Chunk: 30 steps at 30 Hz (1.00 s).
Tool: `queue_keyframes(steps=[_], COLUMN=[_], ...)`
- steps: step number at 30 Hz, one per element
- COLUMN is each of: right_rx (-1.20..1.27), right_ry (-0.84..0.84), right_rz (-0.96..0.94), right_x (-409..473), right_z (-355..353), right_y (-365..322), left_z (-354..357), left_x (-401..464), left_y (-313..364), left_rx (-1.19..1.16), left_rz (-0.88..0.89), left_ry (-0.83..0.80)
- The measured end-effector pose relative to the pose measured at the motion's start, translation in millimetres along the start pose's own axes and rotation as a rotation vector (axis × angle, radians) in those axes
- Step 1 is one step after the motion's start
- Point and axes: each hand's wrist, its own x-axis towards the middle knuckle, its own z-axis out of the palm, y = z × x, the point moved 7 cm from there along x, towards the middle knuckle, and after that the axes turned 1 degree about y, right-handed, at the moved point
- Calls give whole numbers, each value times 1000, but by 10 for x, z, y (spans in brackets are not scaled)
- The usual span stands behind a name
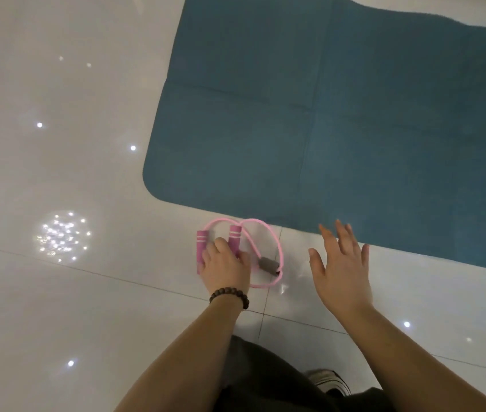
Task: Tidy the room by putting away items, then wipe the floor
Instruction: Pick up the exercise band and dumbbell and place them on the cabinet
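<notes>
- My left hand (223, 267) reaches down, fingers curled, a bead bracelet (231, 296) on the wrist.
- My right hand (339, 269) hovers open, fingers spread, palm down.

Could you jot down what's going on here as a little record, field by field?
Setting: glossy white tiled floor
Mat: blue mat lying flat
Rope: pink skipping rope, coiled beside the mat's near edge
Left hand: left hand over the two rope handles, gripping them
Right hand: right hand open, fingers spread, holding nothing
Wrist: bead bracelet on left
</notes>
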Motion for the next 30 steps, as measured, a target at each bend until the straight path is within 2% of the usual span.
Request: queue_keyframes(steps=[2, 5, 8, 12, 16, 19, 22, 30], right_rx=[-6, 13, 9, 5, 23, 39, 46, 129], right_ry=[-18, -15, -22, -40, -47, -49, -41, 85], right_rz=[-12, -38, -56, -64, -42, -32, -27, 2], right_x=[-4, 19, 66, 120, 93, -43, -326, -1494], right_z=[22, 78, 175, 280, 229, -24, -504, -2553], right_y=[-64, -183, -252, -270, -253, -296, -364, -534], left_z=[-129, -113, -10, 62, -84, -514, -1125, -3213], left_x=[61, 210, 319, 395, 322, 152, -167, -1362], left_y=[-241, -514, -499, -418, -281, -35, 243, 1175], left_rx=[29, -137, -171, -157, -257, -272, -187, -117], left_rz=[-105, -222, -176, -225, -190, -98, 6, 230], left_ry=[87, 37, -62, -141, -129, -115, -81, -12])
